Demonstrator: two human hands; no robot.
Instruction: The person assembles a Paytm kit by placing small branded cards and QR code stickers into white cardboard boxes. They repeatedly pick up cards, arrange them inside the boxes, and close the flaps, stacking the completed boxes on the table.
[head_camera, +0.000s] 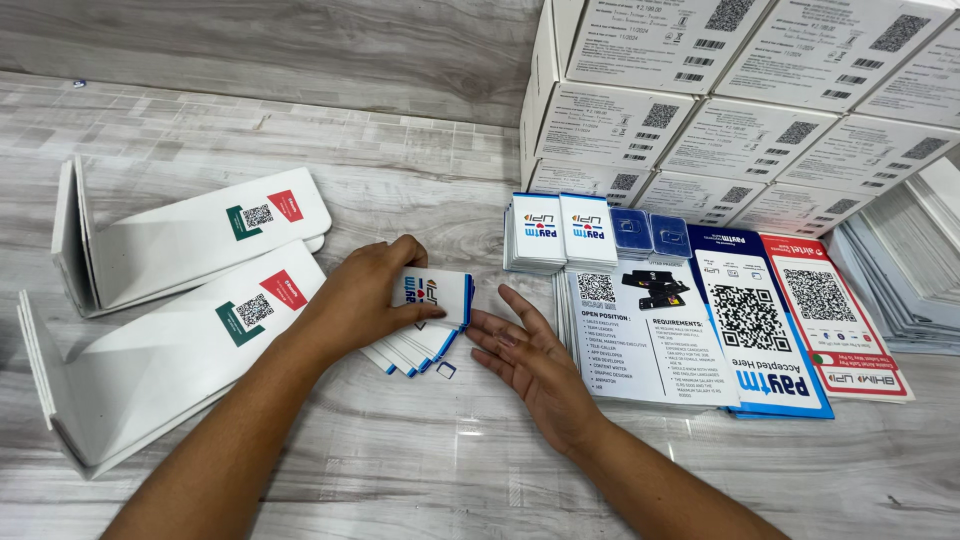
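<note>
Here, the left hand (365, 295) pinches a stack of small white cards (432, 292) while the right hand (530, 360), fingers spread, waits just right to square them.

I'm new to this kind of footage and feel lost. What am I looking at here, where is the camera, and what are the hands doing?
There is no machine: a camera on a person's head looks down at their two bare hands over a grey wood-patterned surface. The left hand grips a small stack of white cards, with more cards fanned out beneath. The right hand lies open, palm up, beside them, holding nothing. Nearby lie folded white stands, two neat card piles, printed sheets with square codes, and stacked white boxes.
</note>
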